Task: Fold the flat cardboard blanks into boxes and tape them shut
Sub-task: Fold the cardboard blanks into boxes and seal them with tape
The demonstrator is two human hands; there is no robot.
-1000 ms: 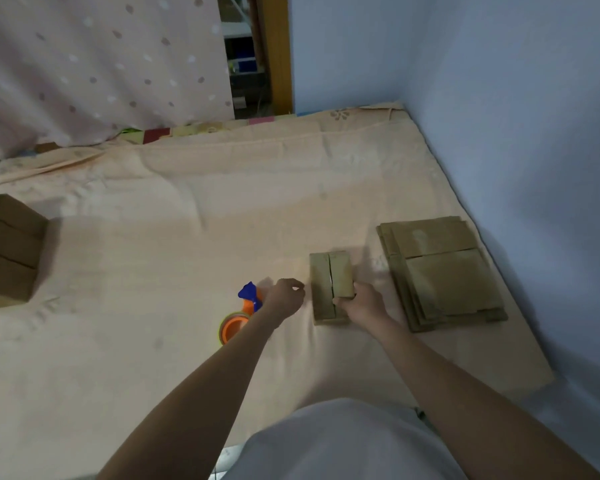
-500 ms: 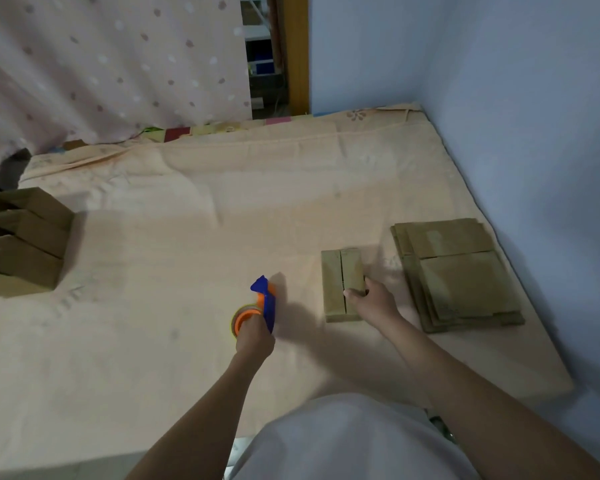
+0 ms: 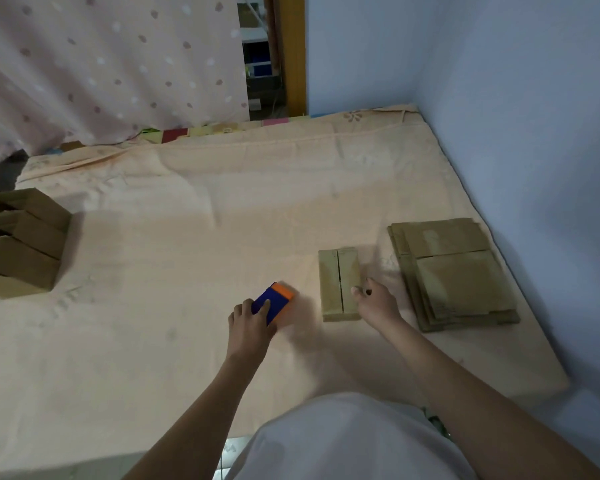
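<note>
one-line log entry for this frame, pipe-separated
phase: pre-taping | left hand: grips tape dispenser | right hand: steadies folded box, seam untaped | flat blanks: stacked right of box
</note>
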